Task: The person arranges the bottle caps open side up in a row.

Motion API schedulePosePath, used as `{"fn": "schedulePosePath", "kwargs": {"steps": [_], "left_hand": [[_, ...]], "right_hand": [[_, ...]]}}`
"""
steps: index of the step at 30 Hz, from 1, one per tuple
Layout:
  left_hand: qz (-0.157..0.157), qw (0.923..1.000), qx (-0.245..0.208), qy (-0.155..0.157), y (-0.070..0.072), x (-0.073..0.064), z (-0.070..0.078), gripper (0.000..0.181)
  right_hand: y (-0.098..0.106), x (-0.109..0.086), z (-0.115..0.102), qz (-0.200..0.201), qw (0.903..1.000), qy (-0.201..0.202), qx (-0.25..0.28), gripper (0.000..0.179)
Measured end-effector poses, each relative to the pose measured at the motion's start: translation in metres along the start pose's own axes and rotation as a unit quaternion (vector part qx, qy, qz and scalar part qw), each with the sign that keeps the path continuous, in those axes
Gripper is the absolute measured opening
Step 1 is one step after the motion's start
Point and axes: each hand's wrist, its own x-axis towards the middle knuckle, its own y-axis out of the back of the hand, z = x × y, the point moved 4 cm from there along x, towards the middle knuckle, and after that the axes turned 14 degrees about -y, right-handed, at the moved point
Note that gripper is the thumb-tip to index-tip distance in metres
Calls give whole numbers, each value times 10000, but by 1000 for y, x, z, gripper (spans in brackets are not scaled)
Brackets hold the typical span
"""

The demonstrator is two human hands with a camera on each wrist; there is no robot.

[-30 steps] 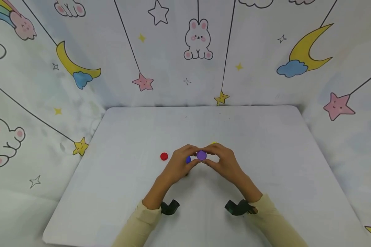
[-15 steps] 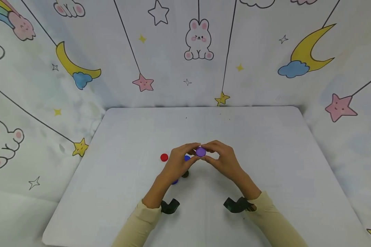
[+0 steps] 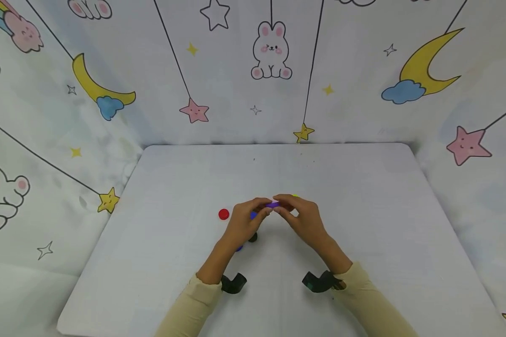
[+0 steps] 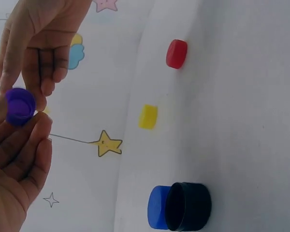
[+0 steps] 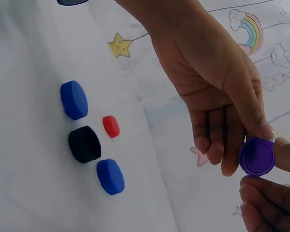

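Both hands hold one purple bottle cap point(image 3: 272, 204) above the middle of the table, between thumbs and fingertips. My left hand point(image 3: 245, 219) pinches its left side, and my right hand point(image 3: 306, 218) pinches the right. From the head it shows edge-on; its hollow inside faces the left wrist camera, where the purple cap point(image 4: 20, 107) sits at the left edge. In the right wrist view the purple cap point(image 5: 257, 157) is ringed by the fingers of both hands. A blue cap point(image 3: 253, 215) is partly hidden behind my left hand, and a black cap point(image 3: 253, 238) lies beside that wrist.
A red cap point(image 3: 224, 214) lies left of the left hand. Another blue cap point(image 3: 239, 248) peeks out by the left wrist. A yellow cap point(image 3: 295, 195) shows just beyond the right hand. The left wrist view has a red cap point(image 4: 176, 53) on the white table point(image 3: 346, 178).
The purple cap has been tilted in the fingers: its round face showed to the head camera before, and now its edge does. Both hands have shifted only slightly.
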Motion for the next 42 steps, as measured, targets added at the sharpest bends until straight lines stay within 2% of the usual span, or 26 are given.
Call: {"fn": "schedulePosePath", "kwargs": {"steps": [3,5,7,10,13,16,18,21,24,26,30,34,38,42], "left_hand": [[188,9984,-287,453,-1,-1,-5,27],[287,9939,-617,867,-1,-1,-8,30],[322,9860,-1028,1275,0,0,-11,31],[205,9711,-1567,1787,2,3,-8,30],[-79,9624,-1779,2053,6,6,0,28],[-372,9606,-1669,2190,8,7,4,28],[-449,9590,-1589,2303,6,4,2,27],[-431,9566,-1536,2440,-1,-4,-12,24],[-419,9604,-1505,2306,-9,-13,-26,24],[-544,9647,-1472,2115,-12,-18,-33,25],[-938,9767,-1129,1564,-12,-23,-35,31],[-1158,9856,-751,974,-11,-23,-36,34],[-1339,9888,-221,621,-16,-23,-38,35],[-1541,9849,428,657,-20,-27,-39,31]], "right_hand": [[-5,-3,1,-50,9999,-3,-100,33],[-9,-4,2,-83,9997,53,-226,39],[-12,-5,1,-92,9991,128,-384,46],[-14,-7,1,-24,9979,189,-622,50],[-16,-8,2,36,9965,190,-816,47],[-17,-9,4,81,9948,257,-984,43],[-19,-9,5,63,9938,300,-1064,39],[-23,-9,11,-89,9938,268,-1076,35],[-28,-9,18,-337,9952,55,-920,32],[-31,-8,23,-458,9962,-118,-734,32],[-33,-8,31,-576,9969,-346,-409,33],[-35,-8,34,-642,9969,-387,-248,35],[-39,-8,38,-754,9959,-460,-176,32],[-47,-10,46,-949,9933,-563,-333,30]]}}
